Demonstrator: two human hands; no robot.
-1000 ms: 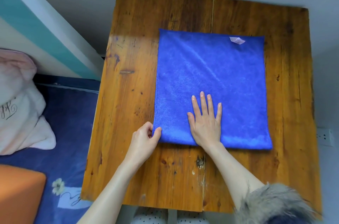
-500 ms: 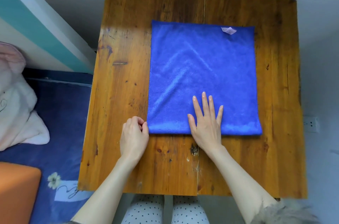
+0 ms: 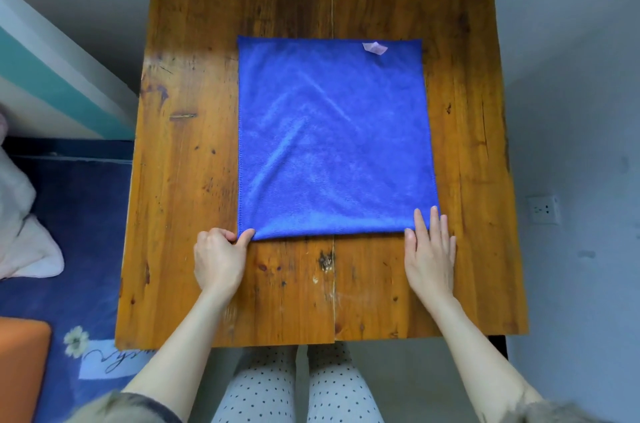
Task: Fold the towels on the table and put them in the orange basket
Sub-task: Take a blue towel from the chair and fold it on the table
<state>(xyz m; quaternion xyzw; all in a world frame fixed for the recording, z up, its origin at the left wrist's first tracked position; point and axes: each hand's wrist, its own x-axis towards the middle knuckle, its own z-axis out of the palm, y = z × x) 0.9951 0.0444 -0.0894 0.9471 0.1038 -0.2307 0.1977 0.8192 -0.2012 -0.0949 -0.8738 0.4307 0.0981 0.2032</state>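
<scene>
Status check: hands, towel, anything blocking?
Left hand pinching near-left corner of blue towel. Right hand flat, open, at near-right corner. Towel flat on table. Nothing blocking.

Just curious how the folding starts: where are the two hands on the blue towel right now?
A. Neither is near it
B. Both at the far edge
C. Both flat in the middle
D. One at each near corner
D: the left hand pinches the near left corner of the towel, and the right hand lies with its fingers on the near right corner.
</scene>
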